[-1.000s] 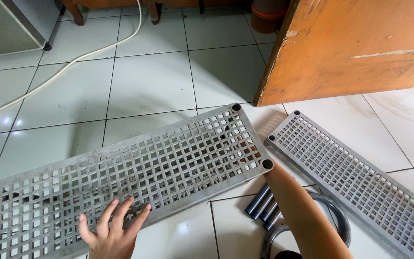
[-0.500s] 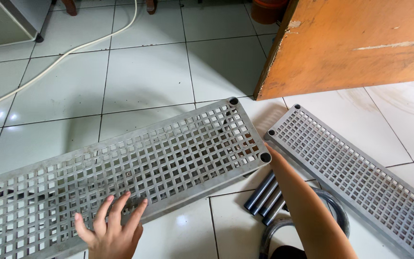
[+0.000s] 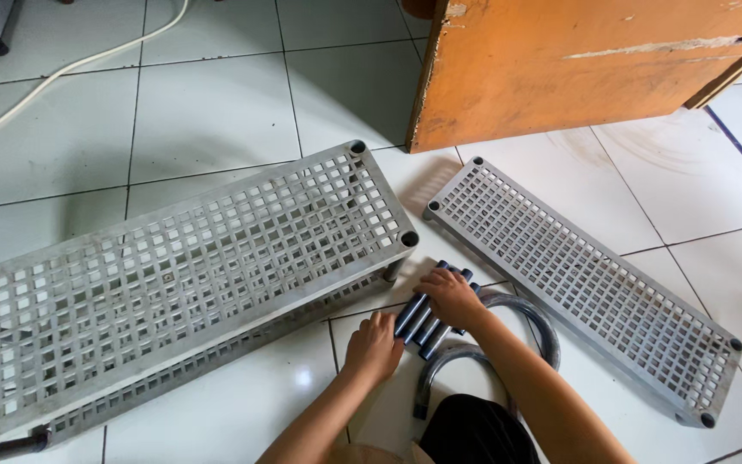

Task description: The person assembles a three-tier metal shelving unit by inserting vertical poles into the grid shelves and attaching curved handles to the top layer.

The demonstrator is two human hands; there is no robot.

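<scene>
Moved since the earlier frames: left hand (image 3: 374, 345), formerly spread flat on the big shelf (image 3: 173, 283), now off it and down at the tubes (image 3: 427, 316); right hand (image 3: 450, 294), formerly reaching toward the shelf's corner, now lies on top of the same tubes.

Tubes: short, dark blue-grey, round, several laid side by side in a tight bundle on the floor (image 3: 208, 129), running slantwise; ends show above and below the right hand. Exact count cannot be told.

Left hand: knuckles up, fingers curled, touching the bundle's near side; whether it grips a tube cannot be told.

Right hand: palm down, fingers bent over the bundle, pressing or loosely grasping it; a firm grip cannot be confirmed.

Shelf: grey plastic grid with square holes, round sockets at the corners, lying just left of both hands, its near corner close above them.

Small shelf (image 3: 577, 283): grey, finer grid, just right of the right hand.

Hose (image 3: 536, 320): grey, curved, passing under the right forearm.

Board (image 3: 577, 64): orange wood, well beyond the hands.

Cable (image 3: 70, 67): white, far left on the floor.
</scene>
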